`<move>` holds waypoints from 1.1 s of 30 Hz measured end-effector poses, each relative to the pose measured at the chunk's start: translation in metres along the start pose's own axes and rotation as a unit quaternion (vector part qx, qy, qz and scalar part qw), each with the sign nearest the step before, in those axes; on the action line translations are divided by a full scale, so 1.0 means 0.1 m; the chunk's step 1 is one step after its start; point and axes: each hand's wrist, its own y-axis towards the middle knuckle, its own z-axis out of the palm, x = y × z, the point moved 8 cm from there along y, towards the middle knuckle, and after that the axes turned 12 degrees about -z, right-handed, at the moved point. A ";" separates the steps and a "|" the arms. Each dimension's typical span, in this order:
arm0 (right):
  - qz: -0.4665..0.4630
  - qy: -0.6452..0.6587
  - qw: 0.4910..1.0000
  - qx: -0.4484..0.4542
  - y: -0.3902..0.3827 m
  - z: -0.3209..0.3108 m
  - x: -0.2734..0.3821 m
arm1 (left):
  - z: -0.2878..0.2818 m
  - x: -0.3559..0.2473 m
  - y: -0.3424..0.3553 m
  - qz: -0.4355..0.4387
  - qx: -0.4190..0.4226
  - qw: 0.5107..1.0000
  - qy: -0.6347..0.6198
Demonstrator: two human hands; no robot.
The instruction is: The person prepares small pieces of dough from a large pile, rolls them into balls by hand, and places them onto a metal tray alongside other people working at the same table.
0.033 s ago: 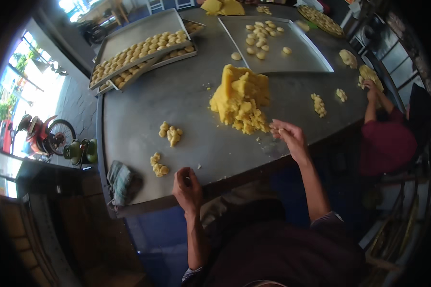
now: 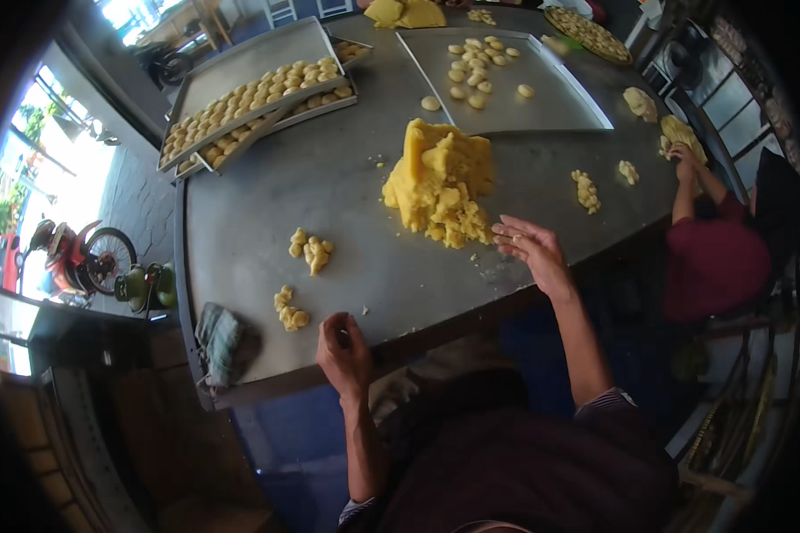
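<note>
A tall, crumbly mound of yellow dough-like filling (image 2: 449, 169) stands on the metal table (image 2: 329, 178). Just off its lower right side is my right hand (image 2: 538, 253), its fingers stretched out and apart, with small crumbs stuck to the fingertips. My left hand (image 2: 345, 354) is at the table's near edge, fingers curled round into a loose fist; whatever it may hold is hidden. Closest to that hand lies a small cluster of pale dough pieces (image 2: 290, 309), with another dough cluster (image 2: 312, 250) a little farther off.
Stacked trays of dough balls (image 2: 253, 105) occupy the far left. Behind the mound, a shallow tray (image 2: 542, 102) carries scattered balls. A crumpled cloth (image 2: 220, 342) lies at the left corner. At right, a co-worker's hand (image 2: 684, 160) touches yellow dough (image 2: 682, 135). Dough clusters (image 2: 586, 191) lie between.
My right hand's fingers have spread and straightened, where they were bunched together before. My left hand stays curled in about the same place. The whole view has shifted slightly.
</note>
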 end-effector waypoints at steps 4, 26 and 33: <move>0.062 0.128 0.990 0.019 0.08 -0.07 -0.01 | 0.06 0.01 0.01 -0.001 0.013 1.000 0.012; -0.096 -0.209 0.973 0.026 2.06 -0.21 -0.36 | 0.10 0.05 0.00 -0.025 0.019 0.999 0.021; -0.098 -0.254 0.962 -0.035 1.99 -0.22 -0.39 | 0.11 -0.01 -0.03 -0.013 -0.004 1.000 0.017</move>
